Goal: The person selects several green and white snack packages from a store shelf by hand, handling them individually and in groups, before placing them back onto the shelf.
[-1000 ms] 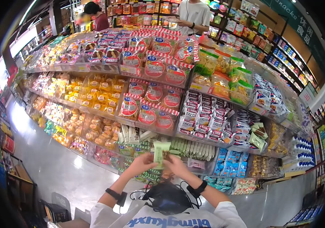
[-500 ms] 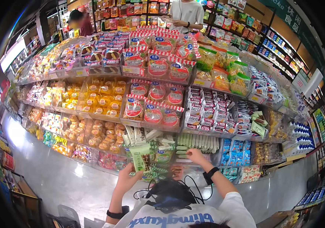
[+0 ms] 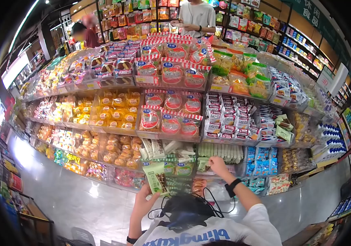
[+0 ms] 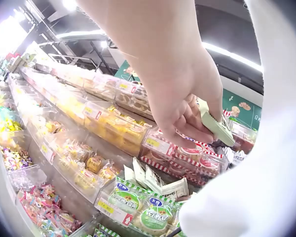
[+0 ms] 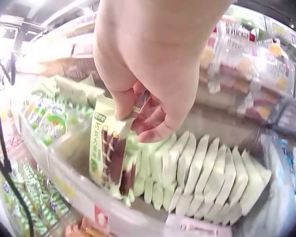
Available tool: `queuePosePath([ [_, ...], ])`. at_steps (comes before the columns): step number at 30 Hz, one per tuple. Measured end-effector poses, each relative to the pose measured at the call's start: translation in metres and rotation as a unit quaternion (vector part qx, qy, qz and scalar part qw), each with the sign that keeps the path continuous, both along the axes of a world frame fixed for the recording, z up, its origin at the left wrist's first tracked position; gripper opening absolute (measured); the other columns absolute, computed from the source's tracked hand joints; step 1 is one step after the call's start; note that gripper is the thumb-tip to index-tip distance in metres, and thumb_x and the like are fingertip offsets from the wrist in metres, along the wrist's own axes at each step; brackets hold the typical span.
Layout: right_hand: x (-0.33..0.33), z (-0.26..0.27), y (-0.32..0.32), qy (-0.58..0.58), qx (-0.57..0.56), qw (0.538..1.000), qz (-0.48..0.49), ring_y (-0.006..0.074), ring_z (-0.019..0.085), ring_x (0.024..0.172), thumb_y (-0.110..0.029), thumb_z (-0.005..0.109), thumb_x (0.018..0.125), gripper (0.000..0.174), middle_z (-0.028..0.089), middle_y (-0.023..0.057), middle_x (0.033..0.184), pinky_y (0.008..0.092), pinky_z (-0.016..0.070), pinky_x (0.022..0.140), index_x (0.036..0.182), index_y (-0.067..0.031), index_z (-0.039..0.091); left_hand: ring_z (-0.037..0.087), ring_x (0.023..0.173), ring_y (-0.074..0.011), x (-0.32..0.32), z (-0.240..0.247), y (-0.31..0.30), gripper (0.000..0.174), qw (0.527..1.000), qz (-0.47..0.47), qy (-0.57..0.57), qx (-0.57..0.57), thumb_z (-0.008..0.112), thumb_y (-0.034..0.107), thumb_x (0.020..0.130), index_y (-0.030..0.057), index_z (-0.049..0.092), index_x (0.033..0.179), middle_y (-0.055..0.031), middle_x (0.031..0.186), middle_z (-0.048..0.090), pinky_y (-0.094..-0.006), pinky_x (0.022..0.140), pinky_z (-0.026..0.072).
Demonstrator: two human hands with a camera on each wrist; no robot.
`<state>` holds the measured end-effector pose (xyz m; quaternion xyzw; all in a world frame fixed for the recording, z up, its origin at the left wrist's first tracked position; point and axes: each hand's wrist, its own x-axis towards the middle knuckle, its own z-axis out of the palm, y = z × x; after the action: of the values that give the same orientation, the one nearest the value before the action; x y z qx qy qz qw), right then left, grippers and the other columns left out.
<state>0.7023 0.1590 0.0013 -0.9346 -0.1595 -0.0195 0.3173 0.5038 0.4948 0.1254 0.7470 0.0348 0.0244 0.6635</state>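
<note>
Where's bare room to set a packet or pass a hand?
A bare patch shows between the packet in the right hand and the green-labelled cakes. A gap above the row of pale packets may let a hand through. Bare floor lies left of the left hand. That row and the cakes are crowded.

Left packet (image 3: 156,178): pale green wrapper, brown choc sticks printed on it plus Chinese lettering, tilted a bit, I've got it by the lower end in my left hand (image 3: 143,201)
Right packet (image 5: 106,148): same design afaict, pretty much upright, top end pinched in my right hand (image 5: 150,74), at the left end of the packet row (image 5: 202,173)
</note>
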Motion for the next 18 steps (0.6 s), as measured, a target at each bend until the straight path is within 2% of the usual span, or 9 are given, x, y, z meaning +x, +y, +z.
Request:
queuePosePath([
  [1,-0.005,0.026,0.001,-0.020,0.015,1.000,0.007,0.0411,0.056,0.074,-0.011,0.054,0.079,0.013,0.060,0.0213,0.077,0.0468,0.0446,0.067,0.083,-0.0016,0.060,0.061,0.088,-0.0122,-0.002,-0.001,0.000,0.034,1.000,-0.007,0.004,0.005,0.065,0.007,0.082,-0.0011,0.053,0.112,-0.0073,0.096,0.064,-0.0280,0.081,0.0471],
  [4,-0.018,0.092,0.004,-0.009,0.067,0.997,0.032,0.0264,0.055,0.060,-0.013,0.054,0.087,0.013,0.057,0.0119,0.072,0.0342,0.0443,0.057,0.086,-0.0009,0.054,0.061,0.089,-0.0123,-0.002,-0.004,0.000,0.032,0.999,-0.027,0.018,-0.001,0.065,0.007,0.082,-0.0022,0.052,0.110,-0.0082,0.097,0.064,-0.0277,0.081,0.0471],
  [6,-0.030,0.135,0.014,0.035,0.167,0.985,0.021,0.0157,0.051,0.060,-0.015,0.051,0.091,0.013,0.054,0.0049,0.070,0.0275,0.0416,0.056,0.087,-0.0025,0.052,0.060,0.089,-0.0123,0.001,-0.006,-0.002,0.030,0.999,-0.037,0.019,-0.010,0.065,0.005,0.082,-0.0023,0.052,0.109,-0.0085,0.098,0.063,-0.0271,0.080,0.0471],
  [9,-0.056,0.192,0.037,0.157,0.373,0.914,0.014,0.0086,0.049,0.061,-0.019,0.050,0.094,0.014,0.052,0.0000,0.068,0.0238,0.0408,0.056,0.093,-0.0055,0.053,0.060,0.090,-0.0123,0.007,-0.007,-0.007,0.028,0.997,-0.060,0.033,-0.034,0.063,0.002,0.083,-0.0018,0.050,0.107,-0.0086,0.098,0.062,-0.0257,0.079,0.0474],
  [10,-0.062,0.200,0.045,0.206,0.447,0.870,0.014,0.0078,0.049,0.061,-0.021,0.051,0.094,0.014,0.051,-0.0007,0.068,0.0237,0.0411,0.056,0.095,-0.0065,0.053,0.060,0.091,-0.0123,0.011,-0.003,-0.009,0.028,0.995,-0.072,0.052,-0.046,0.062,0.001,0.083,-0.0015,0.049,0.108,-0.0086,0.098,0.062,-0.0253,0.078,0.0474],
  [13,-0.075,0.195,0.064,0.296,0.444,0.844,0.058,0.0013,0.047,0.066,-0.024,0.050,0.095,0.016,0.050,-0.0057,0.073,0.0179,0.0403,0.057,0.093,-0.0086,0.055,0.059,0.093,-0.0124,0.016,-0.004,-0.018,0.034,0.982,-0.121,0.103,-0.098,0.061,-0.001,0.083,-0.0006,0.044,0.113,-0.0098,0.101,0.060,-0.0246,0.078,0.0476],
  [14,-0.079,0.196,0.070,0.266,0.398,0.874,0.079,0.0047,0.048,0.068,-0.021,0.051,0.094,0.017,0.052,-0.0021,0.077,0.0203,0.0415,0.060,0.093,-0.0050,0.054,0.058,0.094,-0.0124,0.018,-0.004,-0.022,0.037,0.976,-0.140,0.118,-0.118,0.060,-0.002,0.083,-0.0003,0.041,0.116,-0.0104,0.103,0.060,-0.0245,0.078,0.0477],
  [17,-0.088,0.187,0.084,0.180,0.361,0.913,0.060,-0.0008,0.041,0.063,-0.017,0.048,0.096,0.012,0.047,-0.0068,0.072,0.0160,0.0352,0.056,0.092,-0.0061,0.052,0.058,0.096,-0.0128,0.019,0.003,-0.036,0.045,0.971,-0.176,0.079,-0.139,0.060,-0.004,0.083,0.0014,0.035,0.121,-0.0134,0.112,0.056,-0.0247,0.079,0.0479],
  [18,-0.081,0.157,0.085,0.104,0.379,0.916,0.079,0.0008,0.043,0.063,-0.017,0.050,0.095,0.013,0.048,-0.0059,0.072,0.0183,0.0366,0.056,0.091,-0.0047,0.053,0.057,0.101,-0.0156,0.020,0.003,-0.035,0.056,0.972,-0.195,0.084,-0.098,0.060,-0.007,0.081,0.0029,0.030,0.128,-0.0151,0.119,0.052,-0.0274,0.084,0.0477],
])
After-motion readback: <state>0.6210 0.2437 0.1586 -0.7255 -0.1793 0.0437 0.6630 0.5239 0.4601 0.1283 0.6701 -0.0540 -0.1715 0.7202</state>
